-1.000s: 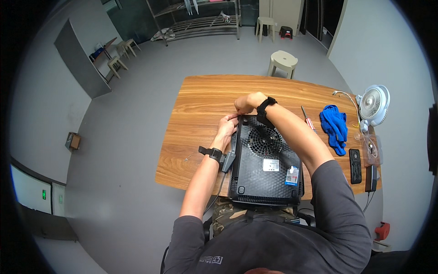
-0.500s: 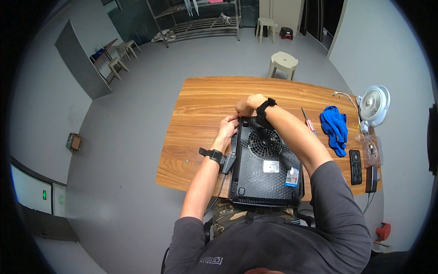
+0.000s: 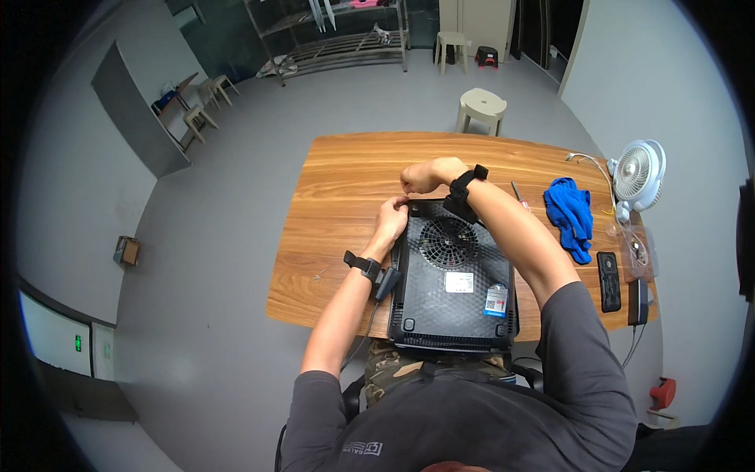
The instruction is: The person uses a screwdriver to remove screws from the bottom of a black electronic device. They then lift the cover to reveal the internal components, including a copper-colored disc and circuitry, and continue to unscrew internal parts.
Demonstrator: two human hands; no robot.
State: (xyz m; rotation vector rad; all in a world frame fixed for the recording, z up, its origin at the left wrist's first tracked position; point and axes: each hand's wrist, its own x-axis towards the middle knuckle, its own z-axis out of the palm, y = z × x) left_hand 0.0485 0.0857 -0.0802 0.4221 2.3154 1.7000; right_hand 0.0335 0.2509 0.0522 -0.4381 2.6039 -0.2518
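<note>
lifts r hand [image 3: 421, 179] slightly from far-l corner of upturned induction cooker [image 3: 448, 311], set at near edge of tabletop [image 3: 330, 173], baring more fan grille [image 3: 448, 242]; prob. mid-stroke in corner work. keeps r grip curled, can't tell on what; leaves l hand [image 3: 391, 218] at corner, can't confirm pinch.

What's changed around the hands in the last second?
The right wrist strap has shifted rightward relative to the black device, uncovering more of its round vent; I can't tell whether the right hand released anything. Left hand stays at the device's far left corner; blue cloth stays put.
</note>
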